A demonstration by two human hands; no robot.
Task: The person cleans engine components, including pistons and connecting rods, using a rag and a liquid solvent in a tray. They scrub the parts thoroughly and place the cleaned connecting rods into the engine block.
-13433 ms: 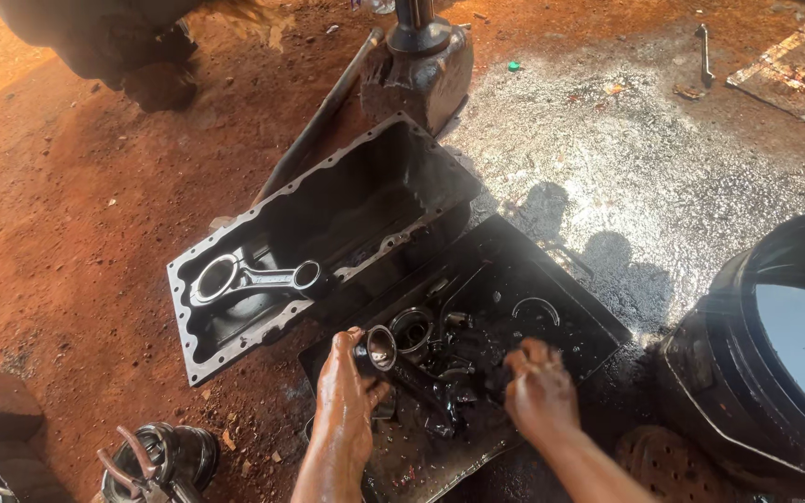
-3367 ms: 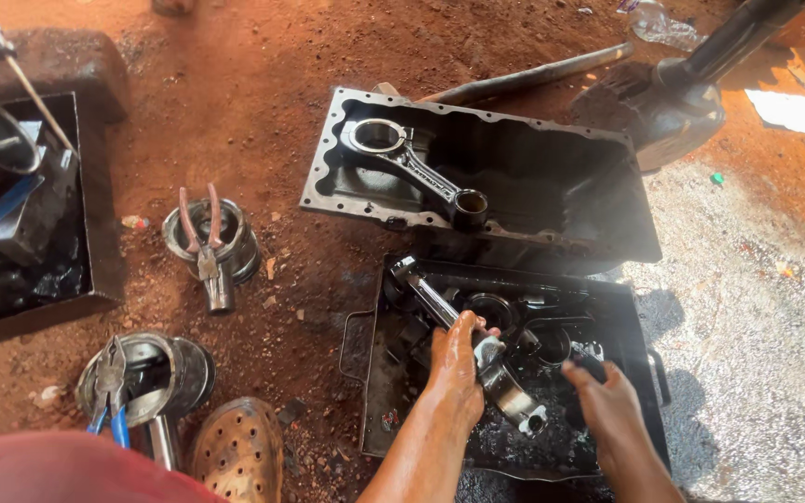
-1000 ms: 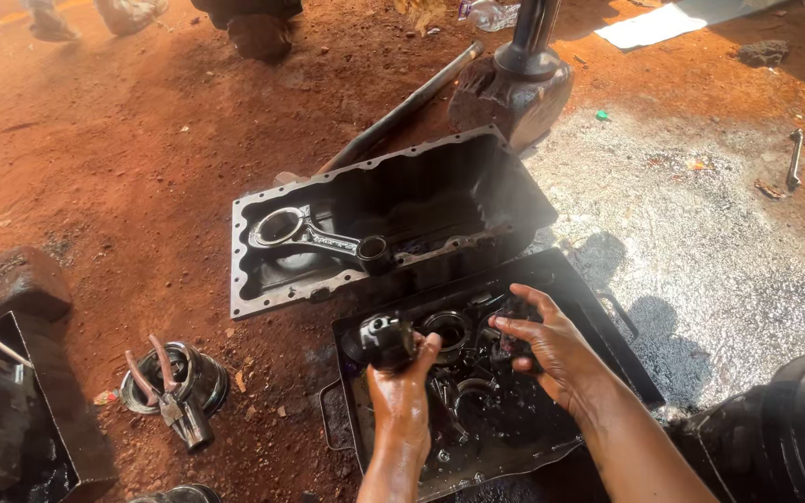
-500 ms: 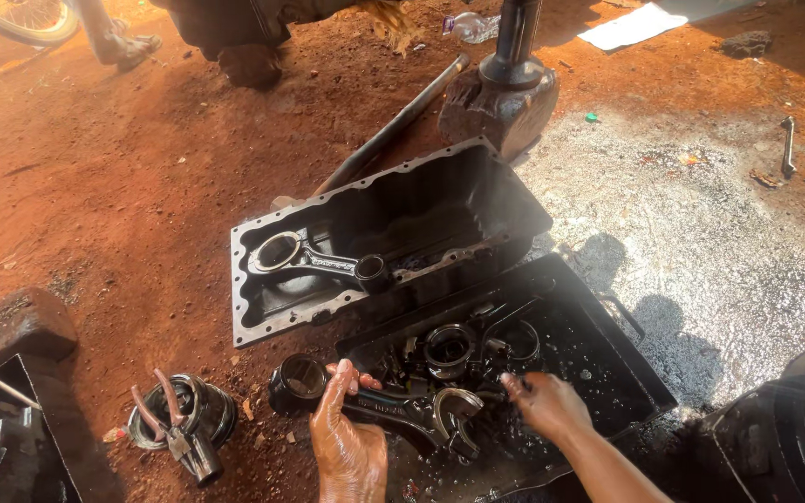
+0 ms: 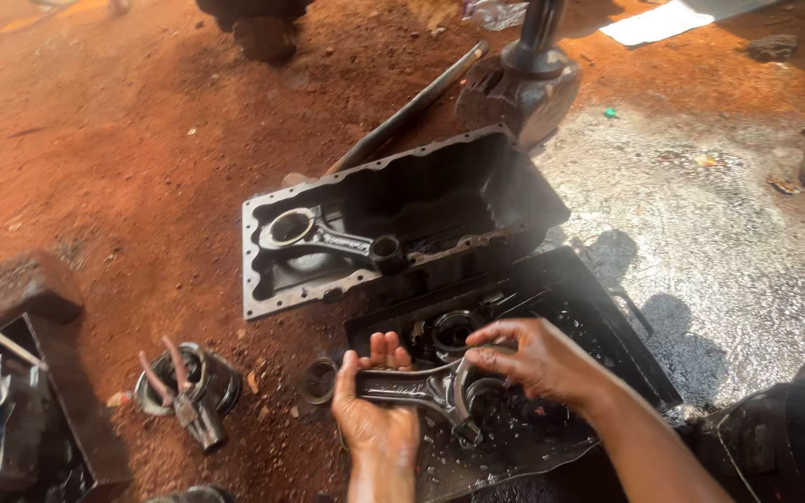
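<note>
My left hand (image 5: 376, 421) lies palm up under the shank of a dark oily connecting rod (image 5: 412, 386) and grips it. My right hand (image 5: 535, 357) closes over the rod's big end, above a black tray (image 5: 607, 326) holding oily engine parts. The rod's small end (image 5: 319, 380) sticks out to the left past the tray's edge. Behind the tray sits a grey metal oil pan (image 5: 263, 289) with a second connecting rod (image 5: 328, 240) lying inside it.
Pliers rest on a round metal ring (image 5: 186, 389) on the red dirt at left. A dark box (image 5: 20, 438) stands at the far left. A heavy engine part with a long bar (image 5: 519, 84) sits behind the pan. A black drum (image 5: 794, 438) stands at lower right.
The rod has been lifted and turned across the tray's near edge. My right hand has moved left onto its big end, and my left hand has turned palm up beneath the shank.
</note>
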